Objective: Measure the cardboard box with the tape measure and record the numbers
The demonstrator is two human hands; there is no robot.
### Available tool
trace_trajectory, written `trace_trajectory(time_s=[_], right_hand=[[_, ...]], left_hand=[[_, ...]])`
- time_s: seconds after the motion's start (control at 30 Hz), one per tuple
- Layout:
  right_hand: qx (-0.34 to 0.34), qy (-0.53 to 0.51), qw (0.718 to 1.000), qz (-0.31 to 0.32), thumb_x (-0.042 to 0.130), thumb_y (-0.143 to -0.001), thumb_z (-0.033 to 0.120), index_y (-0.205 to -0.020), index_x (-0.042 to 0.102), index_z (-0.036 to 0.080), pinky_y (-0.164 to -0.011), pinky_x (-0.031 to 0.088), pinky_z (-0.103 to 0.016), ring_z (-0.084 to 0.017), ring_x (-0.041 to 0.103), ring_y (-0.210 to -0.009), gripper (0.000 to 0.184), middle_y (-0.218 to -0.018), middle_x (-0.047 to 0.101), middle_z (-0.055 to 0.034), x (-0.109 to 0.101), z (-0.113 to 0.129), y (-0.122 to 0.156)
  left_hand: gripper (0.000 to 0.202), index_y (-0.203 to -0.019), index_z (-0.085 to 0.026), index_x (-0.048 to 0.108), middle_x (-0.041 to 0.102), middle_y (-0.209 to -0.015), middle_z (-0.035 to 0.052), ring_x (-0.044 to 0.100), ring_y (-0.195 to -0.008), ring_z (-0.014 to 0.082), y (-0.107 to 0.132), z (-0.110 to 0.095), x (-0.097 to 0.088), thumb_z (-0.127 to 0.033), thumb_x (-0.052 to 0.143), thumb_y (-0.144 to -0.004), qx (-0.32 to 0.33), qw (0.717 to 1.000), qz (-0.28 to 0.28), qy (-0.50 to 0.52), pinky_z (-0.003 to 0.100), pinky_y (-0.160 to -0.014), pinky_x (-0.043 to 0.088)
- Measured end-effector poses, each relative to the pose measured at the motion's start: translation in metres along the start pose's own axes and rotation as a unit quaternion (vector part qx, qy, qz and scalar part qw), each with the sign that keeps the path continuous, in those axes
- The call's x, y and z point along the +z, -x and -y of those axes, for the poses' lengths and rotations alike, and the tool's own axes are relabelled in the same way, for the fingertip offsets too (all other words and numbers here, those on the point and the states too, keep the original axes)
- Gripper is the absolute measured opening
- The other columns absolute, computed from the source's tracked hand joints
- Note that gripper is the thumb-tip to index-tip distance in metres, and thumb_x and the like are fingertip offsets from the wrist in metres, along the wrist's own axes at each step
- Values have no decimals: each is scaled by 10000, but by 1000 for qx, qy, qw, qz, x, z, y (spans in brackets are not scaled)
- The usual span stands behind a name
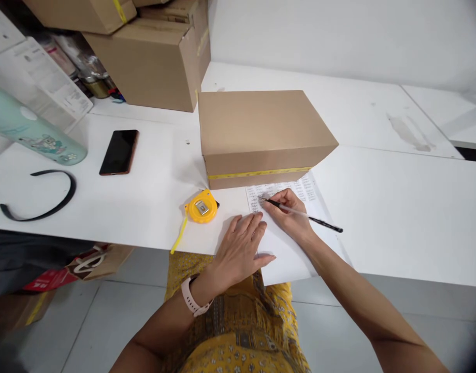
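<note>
A pen point(326, 224) with a clear barrel and black ends is pinched in my right hand point(290, 215), its tip at the handwriting on a white sheet of paper point(288, 259). My left hand point(241, 248) lies flat with fingers stretched, over the paper's left edge and the table. Rows of small writing cover the upper part of the sheet, and its far end passes under a closed cardboard box point(261, 122) with a yellow strip along its near side. Left of my left hand sits a yellow tape measure point(202, 208), its strap hanging toward the table edge.
On the white table point(408, 217), a dark phone point(120, 152), a black headband point(67, 199) and a mint-green bottle point(35, 127) stand or lie to the left. More cardboard boxes point(156, 65) are stacked at the back left. A paper bag point(101, 260) is below the table edge.
</note>
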State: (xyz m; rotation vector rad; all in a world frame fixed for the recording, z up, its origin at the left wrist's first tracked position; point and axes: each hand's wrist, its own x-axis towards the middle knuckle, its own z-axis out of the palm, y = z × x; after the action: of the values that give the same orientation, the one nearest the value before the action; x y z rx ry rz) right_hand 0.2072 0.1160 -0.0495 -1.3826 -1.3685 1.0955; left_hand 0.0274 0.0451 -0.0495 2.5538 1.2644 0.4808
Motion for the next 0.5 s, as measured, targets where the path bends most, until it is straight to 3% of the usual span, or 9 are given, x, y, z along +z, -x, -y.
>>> trace_trajectory(time_s=[0.27, 0.5], right_hand=[[-16, 71, 997, -21, 702, -823, 327, -681, 439, 236, -502, 319, -265, -107, 383, -530, 312, -571, 458, 58, -2, -1, 6], [-27, 95, 995, -6, 686, -822, 355, -664, 437, 239, -498, 302, -267, -107, 360, -523, 317, -549, 434, 57, -1, 3, 6]], left_hand=[[645, -1415, -102, 479, 502, -1538, 208, 443, -1424, 341, 1, 0, 1, -561, 576, -972, 8, 1000, -8, -13, 544, -1197, 291], [624, -1427, -109, 473, 510, -1533, 197, 434, -1430, 339, 2, 1, 1, -529, 577, -978, 7, 1000, -10, 1, 551, -1198, 294]])
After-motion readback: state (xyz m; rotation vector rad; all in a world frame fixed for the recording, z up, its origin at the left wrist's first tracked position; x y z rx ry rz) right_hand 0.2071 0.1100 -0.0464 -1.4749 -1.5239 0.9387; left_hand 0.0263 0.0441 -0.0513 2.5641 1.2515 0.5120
